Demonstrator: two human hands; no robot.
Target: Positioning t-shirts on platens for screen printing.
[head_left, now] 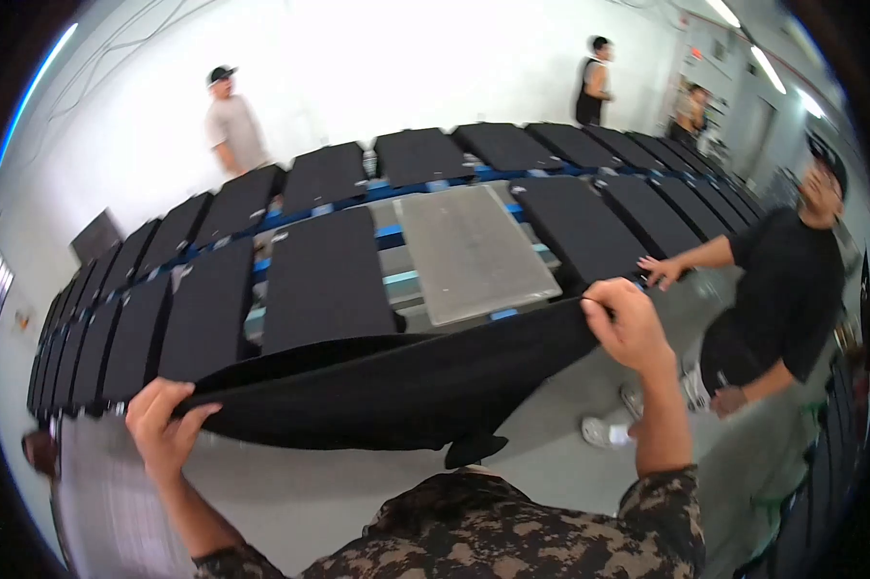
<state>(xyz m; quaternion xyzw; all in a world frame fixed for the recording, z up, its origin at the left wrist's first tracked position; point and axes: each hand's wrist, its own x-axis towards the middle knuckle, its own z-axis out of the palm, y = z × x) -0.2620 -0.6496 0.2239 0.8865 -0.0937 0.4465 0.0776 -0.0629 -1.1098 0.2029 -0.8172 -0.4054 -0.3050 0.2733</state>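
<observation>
Left hand (165, 425) and right hand (628, 323) each clench an edge of the black cloth (387, 386), stretching it flat before the bare grey board (474, 251).

A garment printing workshop: rows of black-covered platens (324, 275) on blue arms, one bare platen (474, 253)

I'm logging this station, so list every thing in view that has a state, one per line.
Black garment: held up off the boards, stretched flat between both hands.
Left hand: fingers shut on the garment's left edge.
Right hand: fingers shut on the garment's right edge.
Grey board: bare, nothing on it.
Black-covered boards: each dressed with dark fabric.
Co-worker's hand: resting on a covered board.
</observation>
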